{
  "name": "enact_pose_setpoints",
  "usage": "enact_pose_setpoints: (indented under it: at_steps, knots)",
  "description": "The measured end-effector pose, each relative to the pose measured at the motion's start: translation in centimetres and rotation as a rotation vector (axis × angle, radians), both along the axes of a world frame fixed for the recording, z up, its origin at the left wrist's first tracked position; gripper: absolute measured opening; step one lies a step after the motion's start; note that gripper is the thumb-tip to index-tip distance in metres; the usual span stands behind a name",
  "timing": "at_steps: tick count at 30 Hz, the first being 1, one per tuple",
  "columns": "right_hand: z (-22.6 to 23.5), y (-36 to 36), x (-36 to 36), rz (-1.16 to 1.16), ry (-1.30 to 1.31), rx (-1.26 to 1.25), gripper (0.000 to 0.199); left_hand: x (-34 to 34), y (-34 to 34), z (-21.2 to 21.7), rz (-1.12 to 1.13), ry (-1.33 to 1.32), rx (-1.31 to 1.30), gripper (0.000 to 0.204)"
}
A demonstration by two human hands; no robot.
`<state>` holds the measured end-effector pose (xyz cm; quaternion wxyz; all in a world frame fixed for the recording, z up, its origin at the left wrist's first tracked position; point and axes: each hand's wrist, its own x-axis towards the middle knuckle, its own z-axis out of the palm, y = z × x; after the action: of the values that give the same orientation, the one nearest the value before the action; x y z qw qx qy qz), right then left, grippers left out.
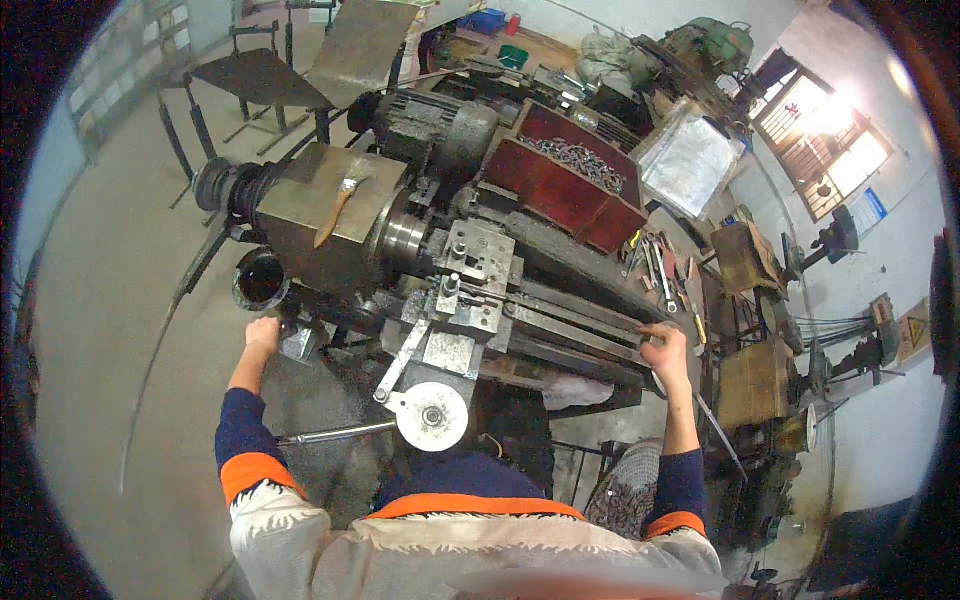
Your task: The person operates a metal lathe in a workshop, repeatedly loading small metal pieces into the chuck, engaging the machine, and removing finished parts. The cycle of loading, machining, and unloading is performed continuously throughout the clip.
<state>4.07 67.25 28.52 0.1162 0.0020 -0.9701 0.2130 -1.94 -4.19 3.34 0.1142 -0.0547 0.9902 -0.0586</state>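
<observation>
- Just below nine o'clock, the left hand (262, 337) is curled into a fist; whether it grips a handle, I cannot tell. A dark-filled pot (240, 293) sits at its twelve o'clock.
- At ten o'clock, a wooden-handled brush (340, 210) lies on the headstock (290, 207) of the lathe (453, 351), which spans the centre, from ten toward four o'clock.
- Between six and seven, a pale round disc (432, 416) with a lever.
- At the centre, a bolted tool post (470, 258).
- At one o'clock, a red bin (530, 185) of small metal parts.
- Toward five o'clock, a filled mesh basket (645, 462).
- Between three and four, the right hand (664, 352), fingers bent at the end of the long steel bars (580, 327); its grip is unclear.
- Nearly three, loose wrenches (661, 272).
</observation>
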Motion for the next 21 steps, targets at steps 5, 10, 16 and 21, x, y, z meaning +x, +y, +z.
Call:
enact_pose_setpoints:
  at_steps: [5, 10, 16, 21]
  knots:
    - [-3.3, 9.8, 4.2, -0.322, -0.01, -0.008, 0.036, 4.9, -0.2, 5.0, 0.133, 0.115, 0.226, 0.025]
    - [-9.0, 22.8, 11.0, -0.627, -0.235, 0.328, 0.053, 13.5, -2.2, 10.6, 0.293, 0.274, 0.383, 0.035]
    - [-12.9, 31.3, 15.8, -0.771, -0.482, 0.455, 0.041, 21.9, -1.1, 7.2, 0.787, 0.625, 1.118, 0.025]
    - [-14.8, 29.7, 17.4, -0.884, -0.492, 0.456, 0.035, 20.7, 0.6, 7.1, 0.906, 0.936, 1.11, 0.02]
